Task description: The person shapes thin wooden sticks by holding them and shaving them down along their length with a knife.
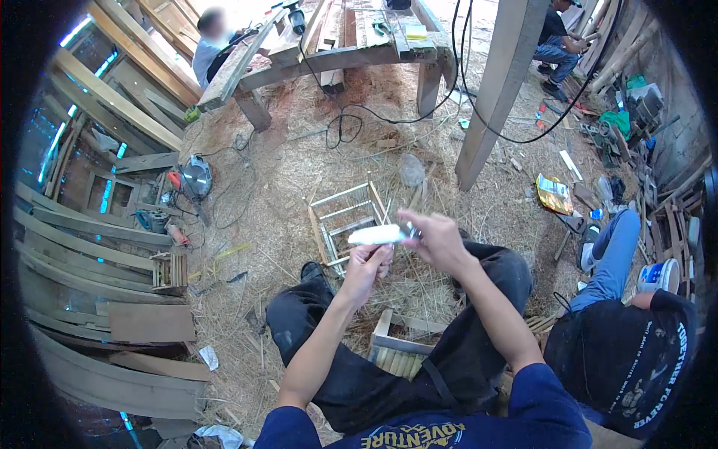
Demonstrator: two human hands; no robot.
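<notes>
In front of my knees, my left hand (365, 271) is closed on the lower side of a bright white object (376, 235), too overexposed to identify. Close to its right end, my right hand (436, 239) is closed round something small and dark that I cannot make out. Beyond and partly below the hands, a small slatted wooden frame (341, 200) rests on the straw-covered floor. Between my legs is a small wooden piece with bamboo-like slats (398, 361).
A workbench (329, 61) and slanted post (499, 90) stand ahead. A circular saw (197, 176) lies left. At right are a seated person in black (624, 359), a white bucket (660, 277) and a yellow packet (553, 194). Two other people sit farther off.
</notes>
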